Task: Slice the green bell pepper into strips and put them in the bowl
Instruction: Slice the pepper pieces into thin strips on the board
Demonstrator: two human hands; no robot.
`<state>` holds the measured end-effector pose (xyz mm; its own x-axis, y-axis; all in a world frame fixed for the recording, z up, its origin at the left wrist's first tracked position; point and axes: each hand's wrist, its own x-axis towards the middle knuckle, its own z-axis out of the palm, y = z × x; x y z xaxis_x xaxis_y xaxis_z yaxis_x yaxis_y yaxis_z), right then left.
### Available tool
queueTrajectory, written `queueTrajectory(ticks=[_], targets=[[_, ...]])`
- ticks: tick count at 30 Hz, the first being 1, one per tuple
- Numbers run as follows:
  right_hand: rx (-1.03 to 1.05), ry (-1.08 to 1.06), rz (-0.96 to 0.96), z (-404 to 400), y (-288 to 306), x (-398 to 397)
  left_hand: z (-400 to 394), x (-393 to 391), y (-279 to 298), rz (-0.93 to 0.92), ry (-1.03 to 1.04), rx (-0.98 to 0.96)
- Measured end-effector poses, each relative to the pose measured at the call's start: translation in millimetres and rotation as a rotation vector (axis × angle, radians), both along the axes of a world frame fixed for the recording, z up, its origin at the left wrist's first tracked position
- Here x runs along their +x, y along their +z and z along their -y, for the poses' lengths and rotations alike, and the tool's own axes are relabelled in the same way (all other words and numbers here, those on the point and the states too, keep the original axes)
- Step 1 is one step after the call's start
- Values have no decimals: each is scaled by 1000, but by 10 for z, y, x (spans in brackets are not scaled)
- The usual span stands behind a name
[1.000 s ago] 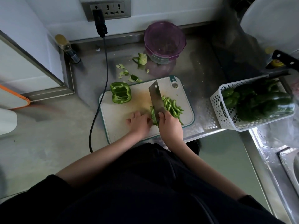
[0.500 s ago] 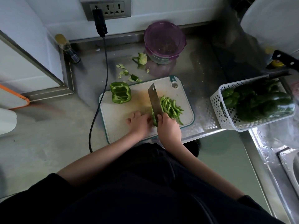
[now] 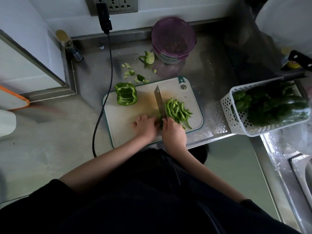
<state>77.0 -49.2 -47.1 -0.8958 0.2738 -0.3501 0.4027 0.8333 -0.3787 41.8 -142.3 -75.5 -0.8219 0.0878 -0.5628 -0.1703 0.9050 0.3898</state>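
A white cutting board [image 3: 128, 119] lies on the steel counter. My right hand [image 3: 174, 132] grips the handle of a cleaver [image 3: 159, 103], whose blade stands edge-down on the board. My left hand [image 3: 145, 125] has its fingers curled down on a small piece of green pepper [image 3: 161, 122] just left of the blade; most of that piece is hidden. Cut pepper strips [image 3: 179, 110] are piled right of the blade. A halved green pepper [image 3: 126, 96] rests at the board's far left corner. A purple-rimmed bowl [image 3: 173, 39] stands behind the board.
A white perforated basket [image 3: 236, 112] of whole green peppers sits to the right. Pepper core [image 3: 148, 57] and scraps [image 3: 133, 76] lie behind the board. A black cable [image 3: 108, 92] hangs past the board's left side. A sink [image 3: 300, 168] is at the lower right.
The cleaver blade has come down from a tilted, raised pose to nearly edge-on against the board, close to my left fingers. The strip pile and both hands stay in place.
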Motion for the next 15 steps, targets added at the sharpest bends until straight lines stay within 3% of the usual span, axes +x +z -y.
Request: queueTrajectory(ticks=[15], targets=[[-164, -12, 44, -211, 41, -326, 13, -23, -6, 15, -7, 39]])
